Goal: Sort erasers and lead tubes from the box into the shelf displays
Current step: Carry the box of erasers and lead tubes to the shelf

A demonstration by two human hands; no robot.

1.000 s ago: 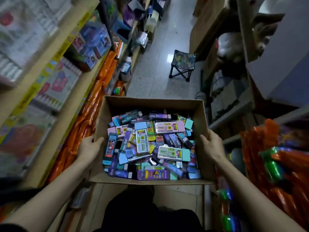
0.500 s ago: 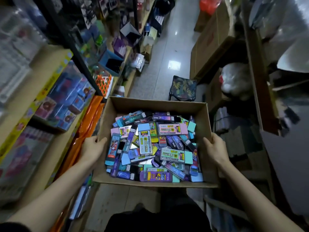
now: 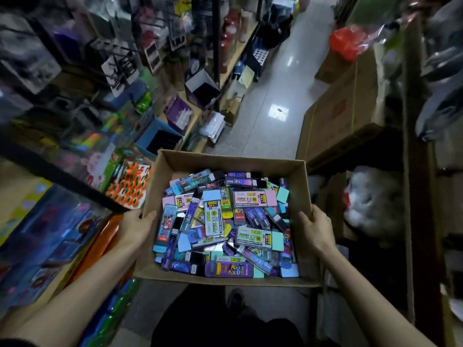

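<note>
An open cardboard box [image 3: 160,181] is held in the air in front of me, filled with several flat packs of lead tubes and erasers [image 3: 225,221] in blue, pink, purple and teal. My left hand [image 3: 134,225] grips the box's left wall, thumb over the rim. My right hand [image 3: 317,229] grips the right wall the same way. Shelf displays [image 3: 160,116] with stationery run along the left of the aisle.
A narrow tiled aisle [image 3: 270,96] stretches ahead. Stacked cardboard cartons [image 3: 345,106] and a red bag [image 3: 347,43] stand on the right, with a white plastic bag [image 3: 370,199] on a lower shelf. A dark shelf rail [image 3: 62,176] crosses at the left near my left hand.
The view has risen and moved forward along the aisle; the folding stool has gone out of view. Both hands keep the same grip on the box.
</note>
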